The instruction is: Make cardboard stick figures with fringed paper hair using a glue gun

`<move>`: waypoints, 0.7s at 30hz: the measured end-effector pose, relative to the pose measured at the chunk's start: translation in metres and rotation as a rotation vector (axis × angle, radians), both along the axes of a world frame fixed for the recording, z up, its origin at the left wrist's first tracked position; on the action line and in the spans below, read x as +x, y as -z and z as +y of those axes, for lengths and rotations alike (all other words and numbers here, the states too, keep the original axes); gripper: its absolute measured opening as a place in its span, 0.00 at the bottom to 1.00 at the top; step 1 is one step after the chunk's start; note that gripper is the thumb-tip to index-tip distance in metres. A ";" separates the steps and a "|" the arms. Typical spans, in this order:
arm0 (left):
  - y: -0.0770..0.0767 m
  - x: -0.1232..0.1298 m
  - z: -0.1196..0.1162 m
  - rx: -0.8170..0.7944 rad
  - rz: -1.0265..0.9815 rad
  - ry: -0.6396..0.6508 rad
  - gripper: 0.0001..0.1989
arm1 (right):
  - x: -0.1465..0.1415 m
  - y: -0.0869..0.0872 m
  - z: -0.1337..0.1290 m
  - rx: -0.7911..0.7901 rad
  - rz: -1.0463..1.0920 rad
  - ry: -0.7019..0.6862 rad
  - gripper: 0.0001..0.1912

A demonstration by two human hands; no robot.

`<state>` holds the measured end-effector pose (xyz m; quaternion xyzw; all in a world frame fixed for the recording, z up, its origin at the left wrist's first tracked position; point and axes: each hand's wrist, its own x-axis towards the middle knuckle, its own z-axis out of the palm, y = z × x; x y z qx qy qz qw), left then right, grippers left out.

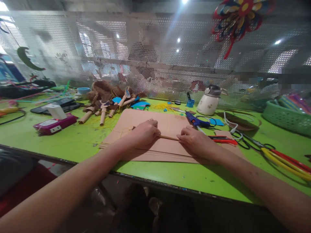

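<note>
My left hand (145,132) and my right hand (194,139) pinch the two ends of a thin brown paper roll (168,137). Fingers on both hands are closed, and the roll's ends are hidden under them. It lies across a stack of brown paper sheets (145,116) near the front of the green table. Just beyond my right hand is a blue glue gun (197,121). A red-handled tool (224,140) sits beside my right wrist; its kind is hard to make out.
On the left are a purple power strip (57,124) and several brown paper tubes (103,116) with yellow strands. A white bottle (208,103) stands at the back. To the right are cables, yellow-and-red handles (284,161) and a green basket (286,118). A perforated panel (107,35) rises behind.
</note>
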<state>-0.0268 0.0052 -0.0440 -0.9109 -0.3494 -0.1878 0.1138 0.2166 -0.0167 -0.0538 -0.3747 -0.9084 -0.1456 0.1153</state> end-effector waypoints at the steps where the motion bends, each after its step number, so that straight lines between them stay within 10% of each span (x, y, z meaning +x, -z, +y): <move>1: 0.000 0.001 -0.001 0.025 0.002 -0.012 0.14 | -0.001 0.000 -0.001 0.002 0.004 0.012 0.12; 21: -0.001 0.000 -0.005 -0.007 0.058 0.047 0.13 | -0.001 -0.002 -0.008 -0.069 0.137 -0.111 0.11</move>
